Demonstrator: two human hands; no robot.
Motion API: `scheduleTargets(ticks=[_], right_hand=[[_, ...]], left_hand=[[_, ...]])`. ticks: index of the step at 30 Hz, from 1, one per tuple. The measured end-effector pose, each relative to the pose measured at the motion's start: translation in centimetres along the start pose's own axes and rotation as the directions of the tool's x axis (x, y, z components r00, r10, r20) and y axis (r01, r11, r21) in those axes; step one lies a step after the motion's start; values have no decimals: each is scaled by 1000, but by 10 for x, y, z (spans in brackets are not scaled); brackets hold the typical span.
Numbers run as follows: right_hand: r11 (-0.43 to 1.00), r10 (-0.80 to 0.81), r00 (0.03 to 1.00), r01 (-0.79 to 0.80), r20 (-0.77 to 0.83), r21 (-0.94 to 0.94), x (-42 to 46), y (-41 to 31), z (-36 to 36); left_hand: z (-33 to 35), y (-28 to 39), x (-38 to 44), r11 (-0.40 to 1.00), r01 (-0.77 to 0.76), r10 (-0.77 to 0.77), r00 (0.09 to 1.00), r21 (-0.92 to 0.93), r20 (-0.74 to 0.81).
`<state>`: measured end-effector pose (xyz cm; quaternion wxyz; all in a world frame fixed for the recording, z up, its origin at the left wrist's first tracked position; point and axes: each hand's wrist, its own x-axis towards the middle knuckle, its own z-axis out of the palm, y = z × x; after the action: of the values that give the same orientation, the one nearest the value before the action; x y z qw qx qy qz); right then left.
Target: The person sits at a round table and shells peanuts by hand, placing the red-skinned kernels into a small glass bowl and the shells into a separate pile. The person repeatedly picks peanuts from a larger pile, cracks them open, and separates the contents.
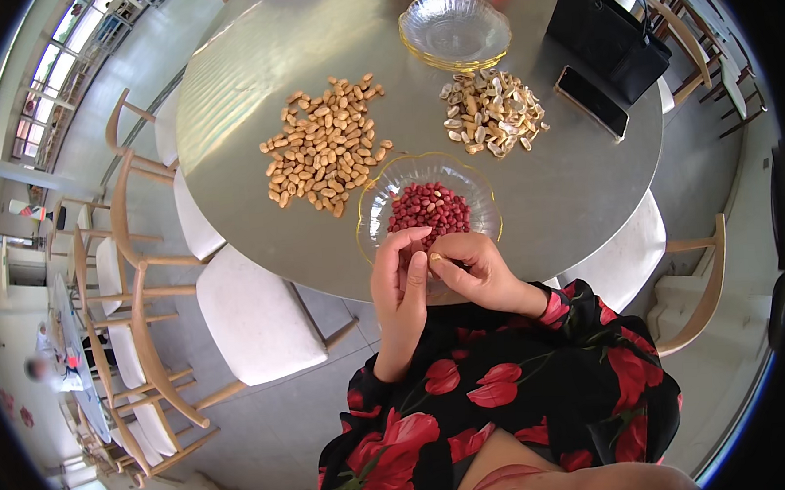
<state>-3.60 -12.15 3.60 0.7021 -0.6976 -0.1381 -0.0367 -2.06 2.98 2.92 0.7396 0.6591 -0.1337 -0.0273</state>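
Note:
Both my hands meet above the near rim of a clear scalloped plate (479, 180) with a gold edge. Reddish-purple shelled peanuts (424, 207) are heaped in the plate, with a few paler ones among them. My right hand (484, 270) pinches a small tan bit of peanut shell (436, 257) between thumb and fingertips. Cupped beside it, my left hand (398, 281) has its thumb raised close to the right fingertips; its palm is hidden. Whole unshelled peanuts (327, 145) lie in a pile beyond the plate to the left. Broken empty shells (495, 110) form another pile to the right.
A round grey metallic table (236, 186) carries everything. Farther back are stacked clear gold-rimmed plates (454, 29). A smartphone (593, 101) lies beside a black handbag (611, 40) at the right. White-seated wooden chairs (256, 318) surround the table. A blurred person (60, 375) is far left.

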Motion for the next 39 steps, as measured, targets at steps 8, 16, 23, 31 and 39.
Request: scheduleTargets(ticks=[8,16,23,31,39], right_hand=[[998,-2,998,-1,-59,-60,6,4,-1],[998,12,1000,-11,-21,58,8,14,-2],[988,118,993,-119,15,101,10,13,-5],[909,288,949,-227,-131,350,9,15,6],[777,393,915,-281,-85,564,17,9,4]], left_hand=[[3,-9,-3,933,-163,180,983,321,-24],[-4,-1,12,990,-70,73,997,-122,14],[-9,-17,17,987,-74,77,997,-141,18],[9,-12,9,990,-70,60,995,-121,-82],[-1,-19,11,925,34,-41,999,-379,-10]])
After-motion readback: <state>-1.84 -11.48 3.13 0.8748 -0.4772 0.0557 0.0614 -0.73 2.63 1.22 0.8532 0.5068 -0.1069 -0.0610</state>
